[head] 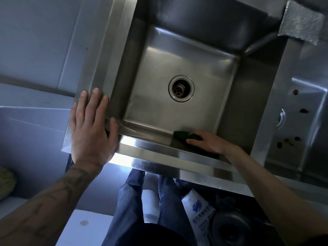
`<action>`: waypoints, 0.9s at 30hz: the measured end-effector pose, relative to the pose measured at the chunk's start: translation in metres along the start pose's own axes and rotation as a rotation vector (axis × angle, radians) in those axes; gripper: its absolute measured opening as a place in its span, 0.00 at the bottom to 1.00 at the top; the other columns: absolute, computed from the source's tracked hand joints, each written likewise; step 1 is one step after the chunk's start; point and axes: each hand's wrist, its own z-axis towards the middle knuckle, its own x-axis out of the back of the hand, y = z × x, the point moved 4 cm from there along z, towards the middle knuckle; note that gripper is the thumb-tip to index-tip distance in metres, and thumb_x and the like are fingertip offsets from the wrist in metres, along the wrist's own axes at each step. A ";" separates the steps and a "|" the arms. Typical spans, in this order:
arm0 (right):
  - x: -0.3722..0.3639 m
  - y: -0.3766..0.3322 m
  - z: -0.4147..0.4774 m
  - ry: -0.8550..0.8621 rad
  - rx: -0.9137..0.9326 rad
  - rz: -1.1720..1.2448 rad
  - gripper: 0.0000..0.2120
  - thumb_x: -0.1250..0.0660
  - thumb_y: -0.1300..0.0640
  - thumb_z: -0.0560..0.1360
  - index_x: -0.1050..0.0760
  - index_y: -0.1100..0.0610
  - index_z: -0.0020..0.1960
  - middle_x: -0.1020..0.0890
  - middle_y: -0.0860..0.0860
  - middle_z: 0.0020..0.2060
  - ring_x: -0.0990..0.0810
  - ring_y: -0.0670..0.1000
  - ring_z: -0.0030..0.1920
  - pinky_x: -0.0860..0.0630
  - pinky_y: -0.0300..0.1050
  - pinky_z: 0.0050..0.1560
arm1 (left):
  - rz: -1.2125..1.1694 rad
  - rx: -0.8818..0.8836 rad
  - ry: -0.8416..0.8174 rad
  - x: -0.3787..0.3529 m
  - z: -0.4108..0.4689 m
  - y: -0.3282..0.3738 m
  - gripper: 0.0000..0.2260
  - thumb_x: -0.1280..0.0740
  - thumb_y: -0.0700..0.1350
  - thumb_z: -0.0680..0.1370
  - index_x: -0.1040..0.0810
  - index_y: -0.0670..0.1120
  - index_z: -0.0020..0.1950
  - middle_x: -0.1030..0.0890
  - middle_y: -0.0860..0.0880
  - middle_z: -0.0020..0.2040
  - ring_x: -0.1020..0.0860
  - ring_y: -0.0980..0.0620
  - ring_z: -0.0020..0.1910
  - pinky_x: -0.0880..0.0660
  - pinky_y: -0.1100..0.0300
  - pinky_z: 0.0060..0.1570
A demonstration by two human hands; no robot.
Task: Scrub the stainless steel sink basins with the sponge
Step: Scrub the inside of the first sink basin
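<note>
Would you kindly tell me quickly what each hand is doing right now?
Left hand: open, flat on the sink rim.
Right hand: holds the sponge inside the basin, near side.

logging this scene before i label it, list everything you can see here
sink basin: one, steel, centre
drain: one, dark, middle of the basin floor
sponge: one, green, against the near wall of the basin
pad: one, grey, far right rim corner
second basin: one, steel, right edge
debris bits: several, brown, in the second basin
bag: one, white with blue print, below the sink
trousers: blue, bottom centre
left hand: flat on the near left rim corner
right hand: holding the sponge
</note>
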 end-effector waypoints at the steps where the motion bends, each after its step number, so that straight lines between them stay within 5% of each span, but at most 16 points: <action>1: 0.001 0.000 -0.002 0.004 -0.007 0.000 0.17 0.35 0.47 0.83 0.22 0.53 0.67 0.18 0.51 0.60 0.20 0.52 0.60 0.26 0.48 0.65 | -0.002 0.001 0.000 0.000 0.000 0.000 0.25 0.40 0.47 0.83 0.31 0.42 0.81 0.36 0.44 0.84 0.42 0.40 0.85 0.46 0.40 0.83; 7: 0.012 0.013 -0.060 0.119 -0.003 0.141 0.05 0.29 0.42 0.78 0.20 0.35 0.54 0.17 0.35 0.48 0.20 0.34 0.49 0.28 0.26 0.46 | -0.002 0.003 -0.002 0.000 0.000 -0.001 0.25 0.40 0.48 0.84 0.31 0.42 0.81 0.36 0.44 0.84 0.43 0.41 0.85 0.47 0.41 0.84; 12: 0.015 0.028 -0.040 0.072 -0.187 -0.070 0.14 0.34 0.42 0.81 0.21 0.49 0.61 0.17 0.50 0.54 0.19 0.50 0.53 0.24 0.44 0.54 | -0.011 0.008 -0.016 -0.001 0.000 -0.001 0.25 0.41 0.49 0.84 0.31 0.42 0.81 0.36 0.45 0.84 0.43 0.41 0.85 0.47 0.41 0.84; 17: 0.007 0.034 0.003 -0.015 -0.316 -0.123 0.24 0.37 0.38 0.81 0.23 0.54 0.67 0.19 0.55 0.63 0.21 0.57 0.62 0.28 0.43 0.55 | -0.008 0.010 -0.014 0.000 0.000 -0.002 0.26 0.41 0.49 0.84 0.31 0.42 0.81 0.36 0.44 0.84 0.43 0.41 0.85 0.47 0.40 0.83; 21: -0.011 0.000 0.048 -0.063 -0.284 -0.080 0.28 0.40 0.37 0.82 0.29 0.52 0.76 0.26 0.55 0.74 0.27 0.57 0.72 0.32 0.47 0.70 | -0.005 -0.001 -0.004 -0.001 0.000 -0.003 0.26 0.40 0.49 0.84 0.31 0.41 0.81 0.36 0.43 0.84 0.42 0.41 0.85 0.45 0.39 0.83; 27: -0.041 -0.101 0.113 -0.076 -0.083 -0.071 0.27 0.39 0.41 0.83 0.29 0.55 0.76 0.29 0.54 0.77 0.28 0.57 0.73 0.32 0.48 0.73 | 0.010 -0.017 0.022 -0.002 0.001 -0.003 0.26 0.40 0.49 0.84 0.31 0.42 0.80 0.35 0.43 0.83 0.41 0.41 0.84 0.46 0.42 0.83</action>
